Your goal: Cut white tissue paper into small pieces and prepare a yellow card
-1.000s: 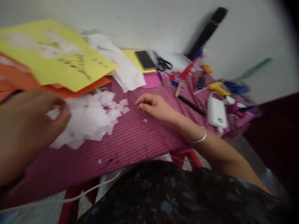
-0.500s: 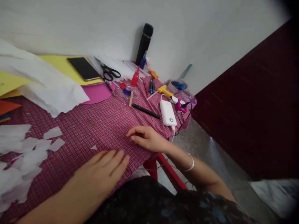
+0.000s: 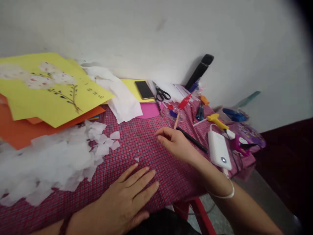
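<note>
My left hand point(image 3: 127, 194) lies flat with its fingers spread at the near edge of the red checked tablecloth point(image 3: 144, 140). Just past its fingertips is a small white paper scrap point(image 3: 136, 159). My right hand point(image 3: 177, 142) hovers or rests over the cloth, fingers loosely curled and thumb apart, with nothing between them. Close beyond it are a wooden stick point(image 3: 176, 120) and a black pen point(image 3: 193, 140). To the left spreads a heap of torn white paper pieces point(image 3: 61, 160).
Yellow paper with a blossom branch point(image 3: 93, 94) lies on orange sheets point(image 3: 14, 133). Behind are white tissue point(image 3: 124, 101), a phone point(image 3: 144, 89), scissors point(image 3: 162, 94) and a red glue bottle point(image 3: 185, 101). At right sit a white power bank point(image 3: 218, 148) and a yellow glue gun point(image 3: 217, 121).
The view has swung left, bringing the yellow picture and the whole paper heap into sight. My left hand's fingers are spread wider; my right hand keeps its loose curl.
</note>
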`<state>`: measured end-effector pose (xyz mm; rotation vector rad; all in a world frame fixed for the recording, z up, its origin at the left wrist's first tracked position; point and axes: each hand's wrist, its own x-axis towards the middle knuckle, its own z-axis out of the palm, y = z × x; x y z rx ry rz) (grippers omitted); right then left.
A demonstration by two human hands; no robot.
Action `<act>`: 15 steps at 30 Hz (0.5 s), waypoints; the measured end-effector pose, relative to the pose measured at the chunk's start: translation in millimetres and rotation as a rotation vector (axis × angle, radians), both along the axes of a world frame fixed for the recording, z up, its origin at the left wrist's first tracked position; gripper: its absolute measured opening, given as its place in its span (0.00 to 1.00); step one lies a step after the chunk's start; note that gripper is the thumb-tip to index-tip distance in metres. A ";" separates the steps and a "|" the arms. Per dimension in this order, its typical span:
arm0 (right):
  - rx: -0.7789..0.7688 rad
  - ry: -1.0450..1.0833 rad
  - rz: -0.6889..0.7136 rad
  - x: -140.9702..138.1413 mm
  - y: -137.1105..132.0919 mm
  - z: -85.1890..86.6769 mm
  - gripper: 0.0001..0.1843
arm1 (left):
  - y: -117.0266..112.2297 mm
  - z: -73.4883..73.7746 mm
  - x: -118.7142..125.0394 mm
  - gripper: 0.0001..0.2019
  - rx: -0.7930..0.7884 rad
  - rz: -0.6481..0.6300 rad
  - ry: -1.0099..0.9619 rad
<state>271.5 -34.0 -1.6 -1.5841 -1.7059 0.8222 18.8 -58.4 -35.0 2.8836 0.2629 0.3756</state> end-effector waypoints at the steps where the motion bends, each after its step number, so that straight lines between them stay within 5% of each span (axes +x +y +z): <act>1: 0.006 0.017 -0.006 -3.9 10.6 -4.9 0.06 | 2.1 1.5 -2.3 0.24 -0.002 0.013 0.011; 8: 0.016 0.096 -0.057 -6.0 52.1 -53.9 0.07 | 17.4 -8.9 -13.1 0.21 -0.158 0.029 0.052; 12: -0.017 0.187 -0.017 1.5 48.9 -58.2 0.08 | 22.1 -34.0 -13.2 0.13 -0.167 -0.010 -0.279; 15: -0.033 0.229 -0.015 4.9 46.1 -55.5 0.08 | 24.4 -47.7 -19.9 0.16 -0.402 0.048 -0.367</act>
